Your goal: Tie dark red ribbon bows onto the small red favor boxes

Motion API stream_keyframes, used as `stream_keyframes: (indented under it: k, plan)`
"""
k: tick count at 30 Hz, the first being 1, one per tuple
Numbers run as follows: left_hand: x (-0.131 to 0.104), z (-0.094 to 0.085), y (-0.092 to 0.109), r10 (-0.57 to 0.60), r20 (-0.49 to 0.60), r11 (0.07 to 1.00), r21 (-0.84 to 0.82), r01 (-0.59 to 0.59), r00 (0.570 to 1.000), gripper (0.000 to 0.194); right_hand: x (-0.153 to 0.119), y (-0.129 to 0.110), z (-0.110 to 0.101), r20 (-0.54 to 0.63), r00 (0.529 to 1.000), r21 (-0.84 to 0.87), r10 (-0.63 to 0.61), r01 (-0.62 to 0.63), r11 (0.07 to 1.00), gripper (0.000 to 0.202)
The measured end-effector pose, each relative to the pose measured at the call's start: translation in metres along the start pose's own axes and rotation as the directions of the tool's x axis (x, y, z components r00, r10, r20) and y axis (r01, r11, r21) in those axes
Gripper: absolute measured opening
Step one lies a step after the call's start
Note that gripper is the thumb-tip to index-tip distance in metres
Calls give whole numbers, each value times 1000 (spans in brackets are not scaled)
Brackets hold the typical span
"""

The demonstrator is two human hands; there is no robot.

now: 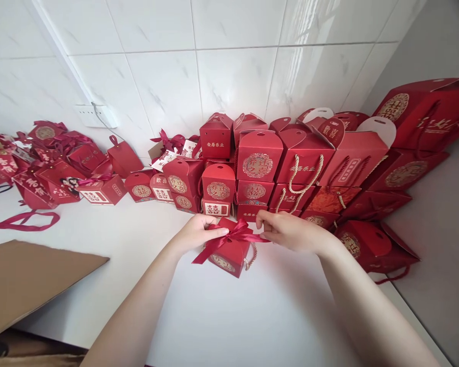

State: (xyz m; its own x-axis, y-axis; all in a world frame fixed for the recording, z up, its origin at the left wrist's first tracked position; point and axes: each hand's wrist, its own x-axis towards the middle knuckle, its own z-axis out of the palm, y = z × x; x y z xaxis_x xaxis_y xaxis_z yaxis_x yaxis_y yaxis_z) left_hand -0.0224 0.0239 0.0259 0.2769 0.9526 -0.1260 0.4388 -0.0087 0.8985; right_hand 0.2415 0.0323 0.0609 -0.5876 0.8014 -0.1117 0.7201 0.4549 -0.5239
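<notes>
A small red gift box (229, 260) with a gold round emblem stands on the white table. A dark red ribbon (237, 232) is tied in a bow across its top, one tail hanging to the left. My left hand (201, 232) grips the box from its left side, thumb pressed on the ribbon near the knot. Its other fingers are partly hidden behind the box. With my right hand (290, 232) I pinch the ribbon's right tail, pulled out sideways. A twisted cord handle (251, 256) hangs at the box's right side.
Stacked red gift boxes (260, 163) line the tiled wall (237, 76), with larger ones (405, 168) at the right. Ribboned boxes (57, 173) are heaped at the left. A loose ribbon (30, 221) and a cardboard flap (34, 280) are nearer. A socket (95, 116) is on the wall.
</notes>
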Motion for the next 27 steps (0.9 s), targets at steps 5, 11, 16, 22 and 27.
stream_keyframes:
  k: [5,11,16,22,27]
  plan:
    - [2,-2,-4,-25,72,994,106,18,997,48,-9,-37,14,-339,931,-338,-138,16,941,21]
    - [2,-7,-6,1,92,996,84,-9,996,53,-6,-73,77,-192,821,-485,-537,396,780,25]
    - [1,-1,-6,-53,51,993,110,48,997,54,-4,-78,104,-172,827,-661,-535,306,685,35]
    - [-1,11,-1,-111,19,988,110,108,994,54,-7,-80,107,-114,860,-653,-497,312,690,41]
    - [0,11,-1,-70,-21,974,213,73,997,58,-14,-84,104,-16,880,-504,-474,403,764,49]
